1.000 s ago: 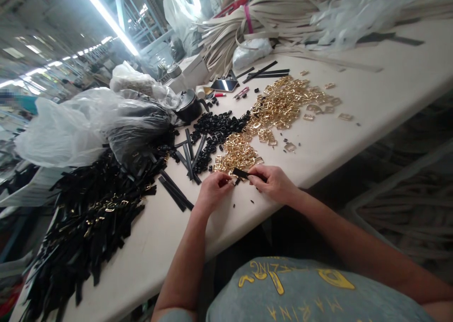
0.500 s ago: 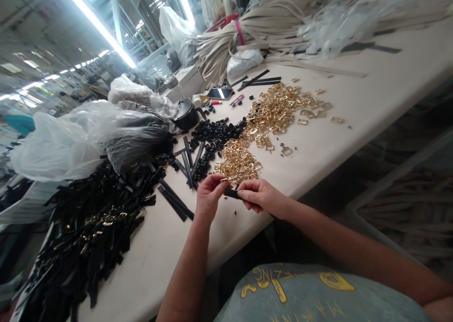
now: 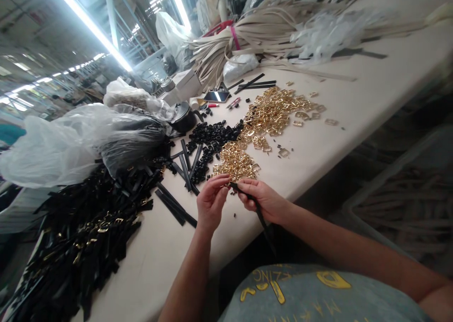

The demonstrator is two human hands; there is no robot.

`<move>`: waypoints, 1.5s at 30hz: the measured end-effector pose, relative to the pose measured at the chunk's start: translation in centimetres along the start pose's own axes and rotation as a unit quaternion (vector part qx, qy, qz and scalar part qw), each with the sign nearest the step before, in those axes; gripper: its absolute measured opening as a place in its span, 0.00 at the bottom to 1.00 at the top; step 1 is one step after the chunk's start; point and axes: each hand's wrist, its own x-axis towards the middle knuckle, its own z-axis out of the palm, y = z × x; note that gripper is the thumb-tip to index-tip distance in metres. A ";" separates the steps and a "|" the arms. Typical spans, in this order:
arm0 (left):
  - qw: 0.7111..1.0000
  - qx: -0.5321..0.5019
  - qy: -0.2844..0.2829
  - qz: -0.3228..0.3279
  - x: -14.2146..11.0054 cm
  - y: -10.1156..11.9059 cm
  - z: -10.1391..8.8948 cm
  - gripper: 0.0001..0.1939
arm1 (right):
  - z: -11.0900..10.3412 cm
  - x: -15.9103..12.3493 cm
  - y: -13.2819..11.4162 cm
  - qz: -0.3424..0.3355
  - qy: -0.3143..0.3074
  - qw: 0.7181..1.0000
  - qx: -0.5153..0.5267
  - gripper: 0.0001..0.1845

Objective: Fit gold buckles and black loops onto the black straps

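Beyond our hands, gold buckles (image 3: 237,161) and black loops (image 3: 208,140) are crowding the near way. Our right hand (image 3: 264,199) is pinching a black strap (image 3: 261,218), its tip nearly meeting our left's (image 3: 212,202) curled fingers, their grip unclear.

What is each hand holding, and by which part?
Right hand: black strap, near its upper end. Left hand: apparently something small and gold; held part unclear.
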 end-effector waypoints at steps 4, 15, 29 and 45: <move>0.992 -0.078 0.018 -0.095 0.1 -0.5 0.0 0.17 | 0.2 -0.2 -0.3 -0.097 0.027 0.982 -0.159 0.19; 0.954 -0.154 -0.038 -0.256 0.3 -0.2 0.3 0.17 | -0.3 -1.1 -1.6 -0.223 0.044 0.847 -0.480 0.11; 0.934 -0.201 -0.021 -0.296 0.5 0.4 0.2 0.17 | -0.1 -1.1 -1.8 -0.222 0.008 0.866 -0.449 0.12; 0.948 -0.181 -0.038 -0.258 0.3 0.4 0.7 0.14 | -0.9 -0.8 -1.6 -0.235 0.069 0.827 -0.507 0.10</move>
